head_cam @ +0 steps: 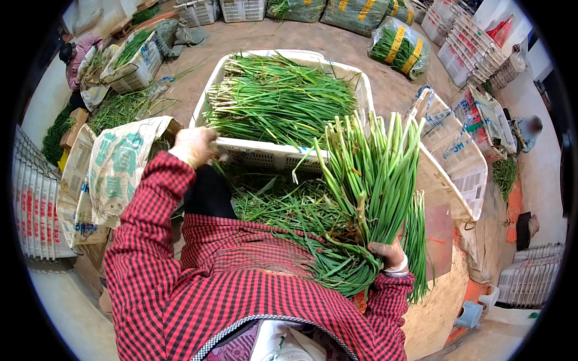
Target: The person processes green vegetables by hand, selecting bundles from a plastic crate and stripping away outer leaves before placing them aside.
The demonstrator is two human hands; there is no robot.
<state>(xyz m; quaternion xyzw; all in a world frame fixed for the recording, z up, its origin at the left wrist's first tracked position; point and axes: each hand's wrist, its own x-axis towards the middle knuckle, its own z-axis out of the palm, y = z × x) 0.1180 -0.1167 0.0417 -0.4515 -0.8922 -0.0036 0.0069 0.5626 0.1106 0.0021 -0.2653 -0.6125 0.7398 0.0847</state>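
Observation:
My right hand [391, 254] is closed around a thick bunch of long green chive-like stalks [372, 180]. Their pale cut ends point up and away from me, while the thin leaf ends droop over my lap. My left hand [195, 145], a little blurred, is at the front left corner of a white plastic crate [257, 151]. Its fingers are curled, and whether they grip the rim or a few scraps is unclear. Inside the crate lie many more green stalks [284, 99], mostly with pale ends to the left. Another bunch [414, 243] stands beside my right wrist.
Loose leaf scraps [289, 203] cover the area between me and the crate. A printed sack [128, 167] drapes at left; a tilted white crate [451, 153] stands at right. Wrapped bundles [399, 49] lie farther back. Other people [81, 58] sit at both sides.

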